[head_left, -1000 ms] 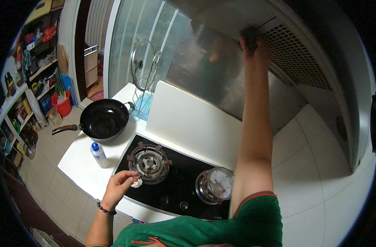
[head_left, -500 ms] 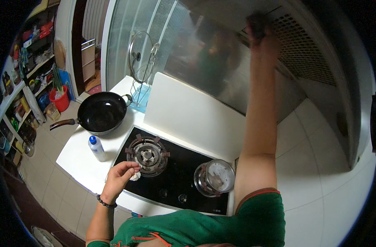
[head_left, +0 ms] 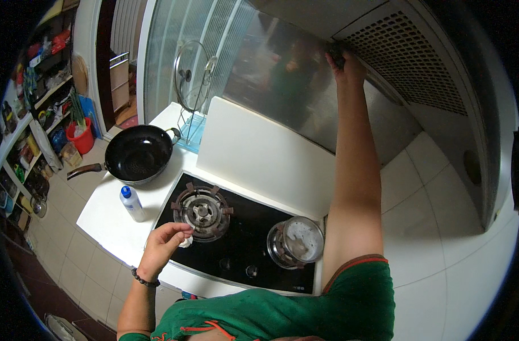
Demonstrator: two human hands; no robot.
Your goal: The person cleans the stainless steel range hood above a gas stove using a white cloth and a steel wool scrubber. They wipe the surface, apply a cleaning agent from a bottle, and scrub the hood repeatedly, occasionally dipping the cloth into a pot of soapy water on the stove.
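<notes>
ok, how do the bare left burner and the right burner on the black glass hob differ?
The left burner is uncovered, its ring and pan supports showing; the right burner is hidden under a shiny steel pot. The person's left hand rests by the left burner; nothing touches the pot. Both sit on the same black hob.

My view is evenly lit by soft indoor light, dim toward the shelves on my left. The steel backsplash (head_left: 282, 85) throws back a hazy sheen and a smeared reflection of me. Straight lines bow hard near the rim, where the picture falls off into a black ring. My right hand (head_left: 346, 63) is slightly soft; the black hob (head_left: 242, 250) glints faintly.
</notes>
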